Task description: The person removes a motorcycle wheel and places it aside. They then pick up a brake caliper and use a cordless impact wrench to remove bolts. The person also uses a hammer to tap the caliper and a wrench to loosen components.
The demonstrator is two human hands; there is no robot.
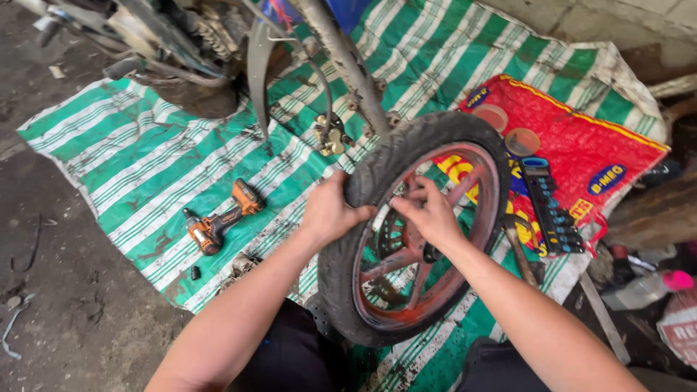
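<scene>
While the wheel (pixel 417 232) stands upright in the middle of the frame, my left hand (pixel 330 212) is wrapped around the black tyre at its upper left edge, fingers curled over the tread. My right hand (pixel 430 212) is inside the red rim, closed around a spoke near the hub. Everything sits on a green and white striped tarp (pixel 138 156) spread over the dirty floor. An orange cordless impact driver (pixel 220 218) lies on the tarp at centre left, well apart from the wheel. Right of the wheel there's a red sack (pixel 595 156) with a rack of sockets (pixel 552 207) on it. The motorcycle fork (pixel 348 65) and brake caliper (pixel 330 136) hang at the top.
</scene>
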